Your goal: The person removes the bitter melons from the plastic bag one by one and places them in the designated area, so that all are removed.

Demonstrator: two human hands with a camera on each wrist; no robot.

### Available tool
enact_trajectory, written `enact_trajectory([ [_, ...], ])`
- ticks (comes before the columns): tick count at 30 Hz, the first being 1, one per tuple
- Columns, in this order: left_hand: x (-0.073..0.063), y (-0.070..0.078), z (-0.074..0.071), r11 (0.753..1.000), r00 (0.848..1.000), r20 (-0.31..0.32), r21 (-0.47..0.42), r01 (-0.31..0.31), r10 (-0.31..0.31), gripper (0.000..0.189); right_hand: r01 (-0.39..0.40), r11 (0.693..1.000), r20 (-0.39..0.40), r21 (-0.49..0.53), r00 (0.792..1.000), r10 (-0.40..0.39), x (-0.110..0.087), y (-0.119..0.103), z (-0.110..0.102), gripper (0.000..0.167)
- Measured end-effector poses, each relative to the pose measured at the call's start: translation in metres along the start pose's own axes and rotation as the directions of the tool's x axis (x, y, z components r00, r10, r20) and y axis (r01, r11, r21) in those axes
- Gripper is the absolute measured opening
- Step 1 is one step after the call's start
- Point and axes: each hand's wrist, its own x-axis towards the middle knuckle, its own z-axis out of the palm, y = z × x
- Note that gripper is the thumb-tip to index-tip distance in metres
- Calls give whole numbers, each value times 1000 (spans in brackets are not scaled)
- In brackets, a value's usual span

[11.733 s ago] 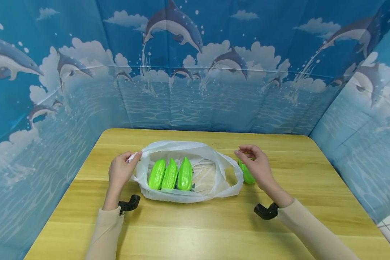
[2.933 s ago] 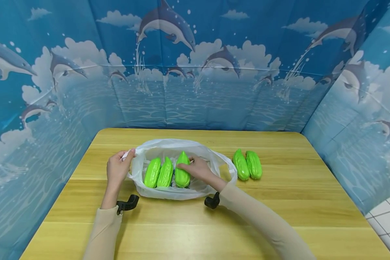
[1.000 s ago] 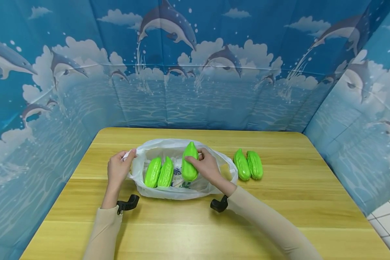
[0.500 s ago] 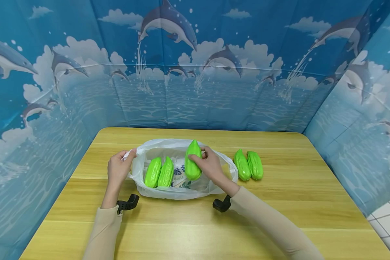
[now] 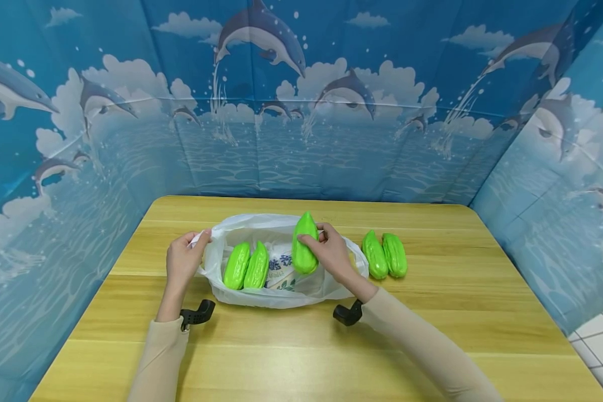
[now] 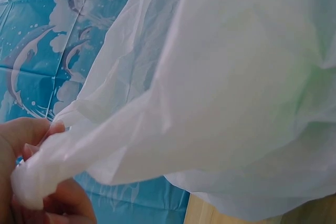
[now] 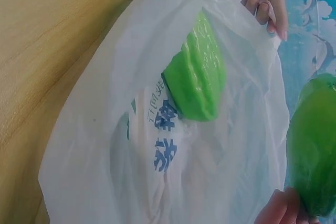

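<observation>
Along the far, left and right sides: one blue dolphin backdrop (image 5: 301,151). Before it: one wooden tabletop (image 5: 261,357). Set on the tabletop, left of centre: one translucent white bag (image 5: 276,300), mouth upward. At the bag's left end: one left hand (image 5: 185,258), by whose thumb and fingers the bag's left edge is pinched and held up. Over the bag's right half: one right hand (image 5: 330,254), by whose thumb and fingers one held gourd (image 5: 304,258), bright green, is gripped, tip toward the far side. Laid in the bag's left part, side by side: one inner left gourd (image 5: 237,266), one inner right gourd (image 5: 257,267). Placed just beyond the bag's right end, side by side: one outer left gourd (image 5: 374,257), one outer right gourd (image 5: 394,257). On the bag's inside, between inner and held gourds: blue printing (image 5: 280,261).

Change noted: compared with a half second ago, the held gourd is shifted slightly right and farther, and more printing is exposed. By judgement, its lift from the bag floor is accomplished, two gourds being left there.

Obscured: the bag's right handle, largely covered by the right hand and wrist. Cut off: the held gourd, in the right wrist view. Not determinable: whether the bag is touched by the held gourd.
</observation>
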Motion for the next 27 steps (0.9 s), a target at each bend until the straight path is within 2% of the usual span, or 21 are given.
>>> enact_trajectory([
  [12, 0, 1, 0, 1000, 1000, -7, 4, -12, 12, 48, -35, 999, 3, 18, 999, 35, 2, -2, -16, 46],
  [21, 0, 1, 0, 1000, 1000, -4, -3, -3, 2, 48, -64, 993, 6, 97, 998, 63, 2, -1, -25, 43],
  [27, 0, 1, 0, 1000, 1000, -15, -5, -15, 15, 45, -44, 998, -2, 51, 999, 44, 3, 0, -33, 44],
])
